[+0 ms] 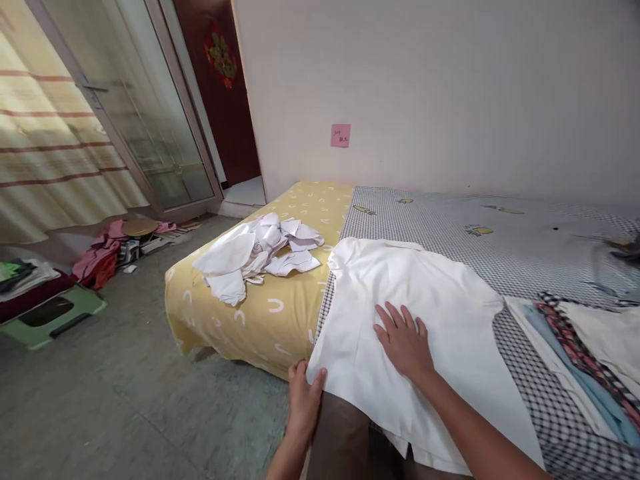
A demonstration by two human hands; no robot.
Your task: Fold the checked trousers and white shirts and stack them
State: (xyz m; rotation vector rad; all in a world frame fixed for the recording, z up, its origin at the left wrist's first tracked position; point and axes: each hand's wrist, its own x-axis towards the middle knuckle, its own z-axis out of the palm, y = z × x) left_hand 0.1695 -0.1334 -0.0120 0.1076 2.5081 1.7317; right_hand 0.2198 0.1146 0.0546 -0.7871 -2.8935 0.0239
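Observation:
A white shirt (440,287) lies spread over the checked bedsheet, its near edge hanging toward my lap. My right hand (404,339) rests flat on the middle of the cloth with its fingers apart. At the near left corner of the garment, my left hand (305,393) grips the shirt's edge between thumb and fingers. Farther left, a crumpled heap of white clothes (265,250) sits on the yellow sheet (285,310).
To the right, several folded clothes (575,360) lie on the checked sheet (543,393). A pink note (341,135) is stuck on the wall. On the floor at left stand a green stool (60,320) and a pile of pink cloth (100,250).

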